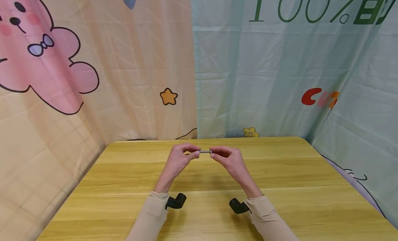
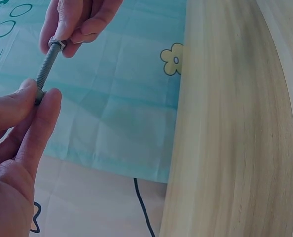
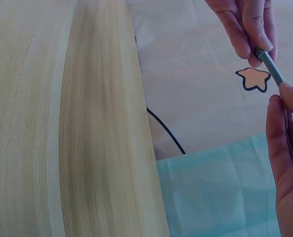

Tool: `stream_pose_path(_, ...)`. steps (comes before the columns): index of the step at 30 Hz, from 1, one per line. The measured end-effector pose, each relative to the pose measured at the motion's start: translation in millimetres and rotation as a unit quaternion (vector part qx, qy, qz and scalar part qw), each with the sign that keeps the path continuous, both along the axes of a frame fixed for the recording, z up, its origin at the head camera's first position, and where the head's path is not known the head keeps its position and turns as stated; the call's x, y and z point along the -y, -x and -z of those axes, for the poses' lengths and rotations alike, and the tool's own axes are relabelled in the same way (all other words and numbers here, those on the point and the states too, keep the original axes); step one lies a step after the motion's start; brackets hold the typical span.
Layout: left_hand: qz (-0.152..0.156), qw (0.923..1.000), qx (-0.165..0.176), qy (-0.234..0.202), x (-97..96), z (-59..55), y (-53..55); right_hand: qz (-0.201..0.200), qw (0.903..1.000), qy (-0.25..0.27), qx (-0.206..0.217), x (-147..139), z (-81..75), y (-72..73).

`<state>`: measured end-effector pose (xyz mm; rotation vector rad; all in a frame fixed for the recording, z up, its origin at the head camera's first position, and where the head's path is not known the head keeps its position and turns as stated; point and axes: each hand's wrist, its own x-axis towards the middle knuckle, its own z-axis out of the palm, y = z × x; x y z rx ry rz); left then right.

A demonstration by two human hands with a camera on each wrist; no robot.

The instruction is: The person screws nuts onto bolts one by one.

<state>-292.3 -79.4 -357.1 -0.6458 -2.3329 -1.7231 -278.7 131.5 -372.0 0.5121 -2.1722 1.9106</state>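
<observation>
The left hand [image 1: 180,158] pinches one end of a grey metal bolt [image 2: 47,66] between thumb and fingers, at its thicker head. The right hand [image 1: 229,158] pinches the other end, where a nut [image 2: 56,43] sits on the thread, just under the fingertips in the left wrist view. Between the two hands a short stretch of threaded shaft shows bare. The bolt is held up above the wooden surface [image 1: 202,217], lying nearly level in the head view, toward the far edge.

Both forearms wear beige sleeves [image 1: 149,217], and a black bracket [image 1: 176,201] sticks inward from each wrist. Behind the surface hangs a curtain [image 1: 236,78], peach on the left half and pale green on the right, printed with a pink bear [image 1: 53,71], an orange star [image 1: 169,96], a yellow flower [image 1: 250,132] and large green lettering [image 1: 289,8].
</observation>
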Motion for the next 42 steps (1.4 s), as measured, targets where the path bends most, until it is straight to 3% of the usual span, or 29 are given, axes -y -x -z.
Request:
stream_pose_path(6,0.008,0.9999,0.009,0.0,-0.1,-6.0,-2.6,-0.006,1.0,-0.002,0.0,0,-0.1,0.7)
stream_pose_path(16,0.007,1.0,0.0,-0.007,0.7,1.4,0.9,-0.001,1.0,-0.004,-0.003,2,1.1,2.6)
stream_pose_path(23,0.01,0.9999,0.004,-0.007,-7.0,0.5,-4.6,0.02,0.9995,-0.025,0.008,3,6.3,1.2)
stream_pose_path(31,0.01,0.9998,0.0,-0.015,-6.9,3.9,-4.2,0.024,0.9993,-0.01,0.025,5,10.4,1.1)
stream_pose_path(36,0.015,0.9997,-0.014,-0.017,-5.8,4.8,-2.3,0.011,0.9996,0.023,0.013,6,10.4,2.7)
stream_pose_path(42,-0.002,0.9998,-0.018,-0.011,-5.3,-0.3,-4.2,-0.02,0.999,0.039,-0.004,6,7.5,2.5)
